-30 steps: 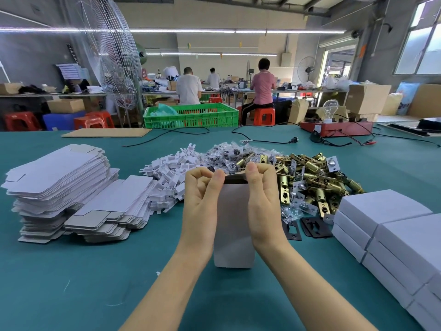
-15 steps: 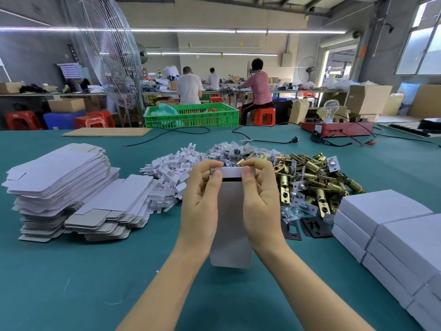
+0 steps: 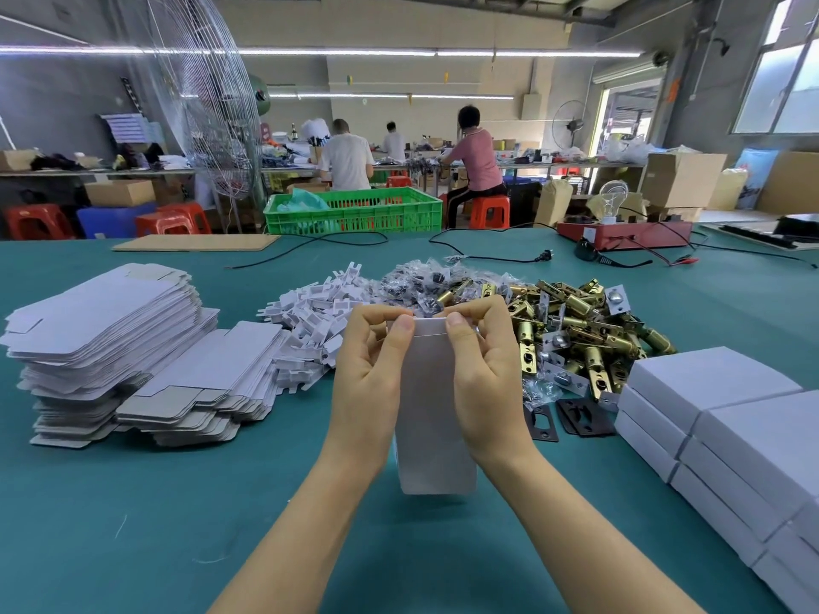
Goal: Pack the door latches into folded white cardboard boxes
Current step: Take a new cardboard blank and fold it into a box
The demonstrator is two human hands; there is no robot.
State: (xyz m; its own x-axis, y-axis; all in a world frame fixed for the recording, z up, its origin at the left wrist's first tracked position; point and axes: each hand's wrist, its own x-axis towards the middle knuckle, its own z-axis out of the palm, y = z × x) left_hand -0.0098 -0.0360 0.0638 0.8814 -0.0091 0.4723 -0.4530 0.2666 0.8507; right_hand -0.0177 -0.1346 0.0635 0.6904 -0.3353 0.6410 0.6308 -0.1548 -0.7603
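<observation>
A big workshop hall is stretching out here under strip lights, with three people working at benches along the far wall, and the whole foreground is being taken up by a wide teal table (image 3: 133, 547). Standing tall at the back left is a large wire-guard fan (image 3: 199, 104), and beside it a green plastic crate (image 3: 354, 210) is sitting at the table's far edge. Over on the right, closed white boxes (image 3: 731, 436) are sitting stacked in layers, running off the frame. On the left, flat box blanks (image 3: 102, 339) are lying piled in two stacks, the nearer one lower and fanning out. Behind the hands, a heap of brass door latches (image 3: 580, 330) is lying to the right, white card inserts (image 3: 310, 330) are lying jumbled to the left, and small clear bags of hardware (image 3: 421, 281) are sitting between them. Two dark strike plates (image 3: 563, 416) are lying flat just in front of the latches. And dead centre, the white cardboard box (image 3: 432, 414) is standing upright on the table, its top flap looking shut. The left hand (image 3: 370, 374) is gripping its upper left edge, thumb pressing on the top flap; the right hand (image 3: 481, 370) is gripping the upper right edge, thumb pressing the same flap.
</observation>
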